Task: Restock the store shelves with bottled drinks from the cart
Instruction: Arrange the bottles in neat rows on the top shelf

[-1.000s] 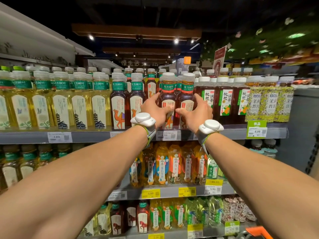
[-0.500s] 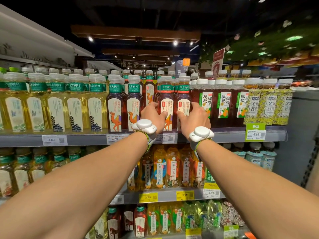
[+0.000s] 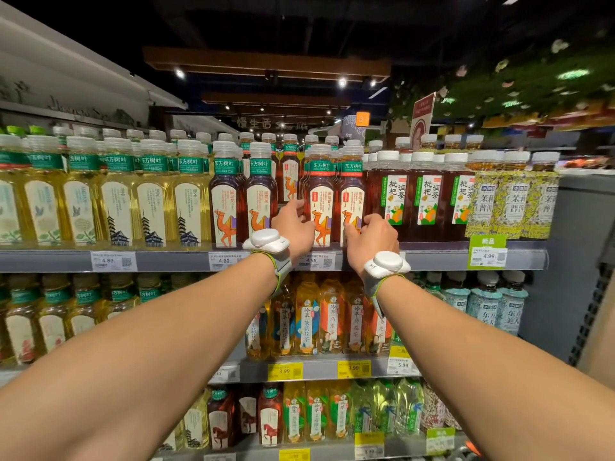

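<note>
Two dark oolong tea bottles with camel labels stand side by side in the front row of the top shelf point(image 3: 166, 261). My left hand point(image 3: 294, 224) grips the left bottle point(image 3: 319, 191) low on its left side, thumb across the label. My right hand point(image 3: 374, 239) grips the right bottle point(image 3: 352, 191) near its base. Both bottles are upright with their bases on the shelf. Two more camel-label bottles point(image 3: 243, 197) stand just left of my left hand. The cart is out of view.
Yellow green-tea bottles point(image 3: 116, 197) fill the shelf's left, loquat tea bottles point(image 3: 426, 197) and floral-wrapped bottles point(image 3: 512, 201) its right. Lower shelves point(image 3: 316, 371) hold more drinks. A grey panel point(image 3: 572, 247) closes off the right end.
Both hands have slid down the two bottles toward their bases, the right one most. The bottles now stand in line with the front row.
</note>
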